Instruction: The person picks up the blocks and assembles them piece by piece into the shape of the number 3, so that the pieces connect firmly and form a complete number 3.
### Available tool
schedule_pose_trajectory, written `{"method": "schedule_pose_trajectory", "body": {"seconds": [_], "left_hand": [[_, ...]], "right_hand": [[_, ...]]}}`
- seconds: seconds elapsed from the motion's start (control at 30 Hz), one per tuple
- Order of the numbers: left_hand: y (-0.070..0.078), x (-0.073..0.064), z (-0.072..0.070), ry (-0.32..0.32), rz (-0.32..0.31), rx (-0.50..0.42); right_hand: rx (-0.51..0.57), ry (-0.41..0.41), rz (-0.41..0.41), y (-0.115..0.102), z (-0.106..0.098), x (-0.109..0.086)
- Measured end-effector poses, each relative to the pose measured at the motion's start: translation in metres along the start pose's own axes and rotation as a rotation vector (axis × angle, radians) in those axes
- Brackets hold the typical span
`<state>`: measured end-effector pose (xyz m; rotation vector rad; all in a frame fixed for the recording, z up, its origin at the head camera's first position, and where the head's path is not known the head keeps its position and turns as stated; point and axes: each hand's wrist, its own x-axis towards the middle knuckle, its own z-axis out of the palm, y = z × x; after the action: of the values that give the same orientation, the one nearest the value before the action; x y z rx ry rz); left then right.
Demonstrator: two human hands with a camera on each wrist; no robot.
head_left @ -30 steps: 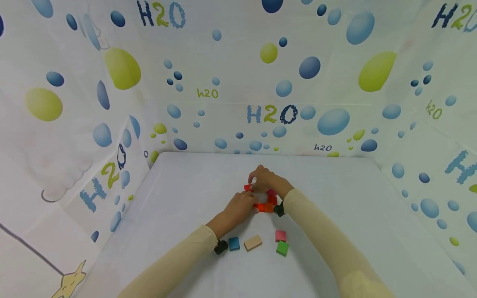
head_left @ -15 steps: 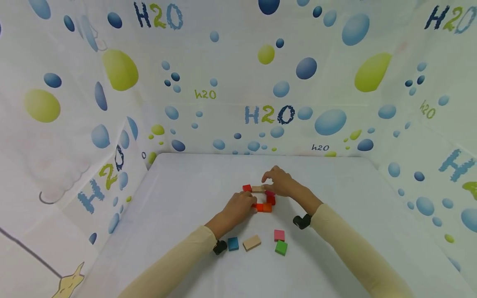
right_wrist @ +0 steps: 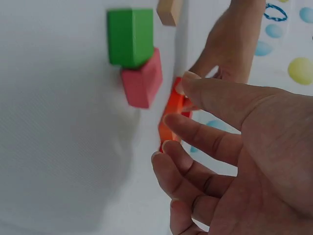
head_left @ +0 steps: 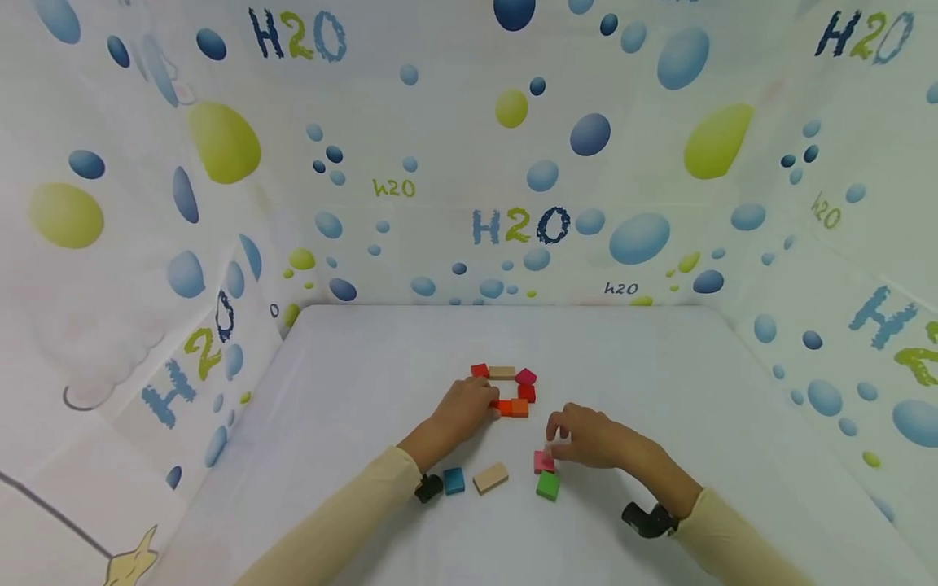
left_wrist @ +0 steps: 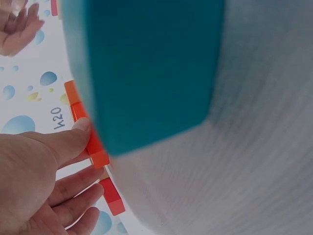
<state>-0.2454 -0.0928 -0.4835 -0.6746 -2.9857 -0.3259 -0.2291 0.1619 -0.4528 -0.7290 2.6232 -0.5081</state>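
In the head view my left hand (head_left: 463,409) is at the row's left end. Its thumb lies against a red-orange block (left_wrist: 80,111), fingers bent around the far side. Next to that stands an orange block (head_left: 519,408). Beyond are a red block (head_left: 527,394), a crimson block (head_left: 525,377), a plain wooden block (head_left: 501,373) and another red block (head_left: 479,370), set out as a ring partly hidden by the left hand. My right hand (head_left: 589,436), fingers loosely bent and holding nothing, hovers at the pink block (head_left: 543,462), fingertips overlapping it. A green block (head_left: 547,486) adjoins it.
Nearer me lie a teal-blue block (head_left: 453,480) and a second plain wooden block (head_left: 490,478). The blue one looms large in the left wrist view. A patterned sheet (head_left: 440,122) rises behind and beside the white table (head_left: 623,358).
My right hand has let go of the plain wooden block at the ring's far side and come back toward me, to the pink block. My left hand keeps its place.
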Motion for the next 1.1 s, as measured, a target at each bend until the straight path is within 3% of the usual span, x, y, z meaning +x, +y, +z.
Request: {"method": "schedule_pose_trajectory", "body": {"seconds": [0.17, 0.5, 0.83, 1.1], "left_hand": [[0.0, -0.002, -0.001, -0.009, -0.001, -0.014], [0.001, -0.004, -0.001, -0.006, -0.012, -0.004], [0.003, -0.002, 0.0, -0.009, -0.014, 0.017], [0.004, -0.002, 0.0, -0.001, -0.003, 0.033]], "right_hand": [[0.001, 0.027, -0.01, 0.0, 0.013, -0.007], [0.034, 0.18, 0.013, 0.005, 0.019, 0.009], [0.035, 0.139, 0.013, 0.01, 0.018, 0.004], [0.061, 0.171, 0.017, 0.009, 0.021, 0.01]]}}
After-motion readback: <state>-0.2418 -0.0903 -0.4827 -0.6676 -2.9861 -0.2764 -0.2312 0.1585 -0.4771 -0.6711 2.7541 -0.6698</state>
